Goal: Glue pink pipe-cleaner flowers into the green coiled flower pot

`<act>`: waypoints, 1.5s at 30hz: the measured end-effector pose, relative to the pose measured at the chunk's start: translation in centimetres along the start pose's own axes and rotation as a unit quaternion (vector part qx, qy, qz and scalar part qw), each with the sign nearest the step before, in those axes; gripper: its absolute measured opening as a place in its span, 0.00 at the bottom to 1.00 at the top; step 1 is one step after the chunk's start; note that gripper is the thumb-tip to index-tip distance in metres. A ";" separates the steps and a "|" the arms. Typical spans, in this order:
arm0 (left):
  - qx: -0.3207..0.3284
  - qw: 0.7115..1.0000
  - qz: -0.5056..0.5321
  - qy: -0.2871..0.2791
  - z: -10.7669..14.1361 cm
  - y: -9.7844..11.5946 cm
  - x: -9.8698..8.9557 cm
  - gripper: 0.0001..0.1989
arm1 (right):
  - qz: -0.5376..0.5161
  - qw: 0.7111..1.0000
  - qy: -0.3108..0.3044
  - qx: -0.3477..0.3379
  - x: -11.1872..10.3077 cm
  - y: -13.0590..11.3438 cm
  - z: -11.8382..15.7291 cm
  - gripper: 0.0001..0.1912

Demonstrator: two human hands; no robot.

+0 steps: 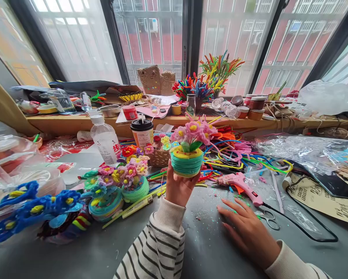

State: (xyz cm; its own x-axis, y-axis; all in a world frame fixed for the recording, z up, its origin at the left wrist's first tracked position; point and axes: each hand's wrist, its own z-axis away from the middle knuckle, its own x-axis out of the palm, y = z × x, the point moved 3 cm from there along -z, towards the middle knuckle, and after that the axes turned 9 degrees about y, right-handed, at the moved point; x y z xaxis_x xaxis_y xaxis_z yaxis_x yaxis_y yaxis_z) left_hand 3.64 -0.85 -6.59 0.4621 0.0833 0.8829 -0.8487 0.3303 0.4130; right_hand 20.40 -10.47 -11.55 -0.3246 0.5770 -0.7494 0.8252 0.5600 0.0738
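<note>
At the far left, a clear crinkly plastic bag (14,170) is cut off by the edge. In front of it are big blue fuzzy flowers with yellow middles (37,209); they partly hide the stripy thing under them. Next come two round pots, one with stripes (105,205) and one light green (136,190), their tops mostly covered by small flowers. The left hand (180,188) holds up a round blue-green pot with a yellow top (187,164) and pink fuzzy flowers (197,130), above the grey bench (203,252). Its fingers grip the pot from below, and some are hidden behind it. The right hand (248,232) has loose, open fingers, with nothing in them; I can't tell if they touch the bench. Just past it are a pink glue gun (239,186) and silver scissors (269,220), whose blades are hard to see. A yellowish paper sheet with black letters (303,193) runs off the right edge.
</note>
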 end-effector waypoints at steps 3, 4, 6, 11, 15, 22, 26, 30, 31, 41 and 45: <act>-0.023 0.999 0.017 -0.022 0.1 -0.1 0.0 0.36 | -0.033 0.999 -0.015 -0.009 -0.1 -0.4 0.3 0.14; -0.024 0.999 0.023 -0.029 0.1 -0.1 0.0 0.37 | -0.047 0.999 -0.019 -0.007 -0.1 -0.4 0.4 0.15; -0.030 0.998 0.031 -0.037 0.1 -0.1 0.0 0.38 | -0.086 0.996 -0.010 0.022 -0.2 -0.3 0.3 0.15; -0.073 0.996 0.028 -0.050 0.1 -0.5 -0.1 0.35 | -0.232 0.951 0.094 0.184 -2.0 1.5 -3.8 0.10; -0.096 0.994 0.014 -0.053 -0.1 -0.9 -0.1 0.31 | -0.365 0.867 0.163 0.298 -3.4 3.4 -9.8 0.11; -0.124 0.991 -0.011 -0.039 -0.2 -1.2 0.3 0.31 | -0.446 0.799 0.211 0.344 -3.1 3.7 -14.1 0.11; -0.154 0.987 -0.017 -0.042 -0.3 -1.4 0.2 0.33 | -0.432 0.815 0.211 0.323 -3.6 2.7 -13.9 0.09; -0.160 0.986 -0.017 -0.040 -0.4 -1.6 -0.1 0.31 | -0.394 0.847 0.215 0.285 -4.1 1.9 -14.1 0.08; -0.160 0.986 -0.015 -0.036 -0.5 -1.7 -0.1 0.31 | -0.383 0.855 0.213 0.277 -4.0 1.8 -14.2 0.08; -0.168 0.985 -0.002 -0.043 -0.2 -1.9 0.1 0.34 | -0.258 0.898 0.279 0.222 -4.1 0.6 -14.2 0.05; -0.165 0.985 -0.007 -0.049 -0.4 -2.1 -0.1 0.30 | -0.187 0.908 0.312 0.207 -4.1 0.2 -14.3 0.03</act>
State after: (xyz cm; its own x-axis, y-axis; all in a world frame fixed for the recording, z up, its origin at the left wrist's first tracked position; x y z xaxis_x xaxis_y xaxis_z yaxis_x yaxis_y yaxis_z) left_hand 5.47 -1.15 -7.61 0.4319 -0.0088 0.9019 -0.7049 0.6204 0.3436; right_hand 15.31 -4.22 1.00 -0.7097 0.6899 -0.1428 0.6649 0.5889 -0.4594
